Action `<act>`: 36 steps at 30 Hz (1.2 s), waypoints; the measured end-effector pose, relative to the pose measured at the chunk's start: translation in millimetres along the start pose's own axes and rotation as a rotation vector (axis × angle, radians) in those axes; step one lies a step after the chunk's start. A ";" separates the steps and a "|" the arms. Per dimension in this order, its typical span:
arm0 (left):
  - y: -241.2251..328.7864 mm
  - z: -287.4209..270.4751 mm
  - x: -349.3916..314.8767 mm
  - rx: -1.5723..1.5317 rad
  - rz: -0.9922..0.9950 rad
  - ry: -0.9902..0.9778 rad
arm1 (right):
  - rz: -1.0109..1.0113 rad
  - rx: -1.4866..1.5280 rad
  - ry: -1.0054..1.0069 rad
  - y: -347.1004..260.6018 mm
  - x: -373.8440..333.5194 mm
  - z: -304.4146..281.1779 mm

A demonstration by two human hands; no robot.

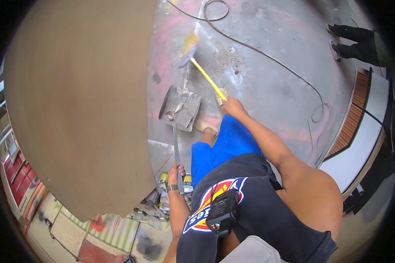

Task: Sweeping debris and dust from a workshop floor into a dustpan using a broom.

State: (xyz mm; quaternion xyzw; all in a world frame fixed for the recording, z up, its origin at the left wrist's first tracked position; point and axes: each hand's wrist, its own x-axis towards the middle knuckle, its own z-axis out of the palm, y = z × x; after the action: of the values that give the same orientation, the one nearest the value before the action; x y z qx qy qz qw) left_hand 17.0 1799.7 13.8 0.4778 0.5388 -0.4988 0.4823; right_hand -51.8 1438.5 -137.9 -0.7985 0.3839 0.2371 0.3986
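My right hand (233, 108) is closed round the yellow handle of a broom (208, 79). Its purple and yellow bristle head (189, 50), slightly blurred, is over the floor ahead of me. My left hand (176, 173) grips the long grey handle of a dustpan (188, 101). The dustpan's wide pan is near my feet, with scraps of debris (174, 111) inside it. Bristles and pan are apart, the broom head being farther from me.
A large brown board (81, 101) fills the left side. A dark hose (267, 55) curls over the stained grey floor (276, 105). White cabinets with slatted wood panels (349, 133) stand at the right, near another person's legs (355, 44). Cans (188, 182) and rubbish lie beside my left forearm.
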 end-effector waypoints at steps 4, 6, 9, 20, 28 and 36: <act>2.1 8.7 -5.4 0.047 0.061 0.070 | 0.087 0.155 -0.043 -28.4 91.5 -26.4; 2.4 -1.3 -3.3 0.056 0.110 0.093 | 0.477 0.559 -0.019 -27.3 98.6 -44.9; 4.7 -19.3 11.7 0.083 0.097 0.066 | 0.566 0.869 0.083 15.4 86.3 -58.1; 61.5 -23.4 30.4 0.375 0.097 0.020 | 0.797 1.409 0.275 155.0 -19.6 17.3; 65.2 -71.2 70.8 0.444 0.089 0.027 | 0.220 0.211 0.080 109.9 -135.9 55.3; 17.9 -75.9 64.9 0.322 0.112 0.040 | 0.104 0.145 0.013 6.9 -10.3 58.3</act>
State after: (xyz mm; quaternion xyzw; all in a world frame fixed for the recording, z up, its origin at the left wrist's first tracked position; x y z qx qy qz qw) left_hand 26.5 1878.4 -49.4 0.5881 0.4338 -0.5415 0.4157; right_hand -67.7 1487.9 -167.2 -0.7483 0.4434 0.2238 0.4398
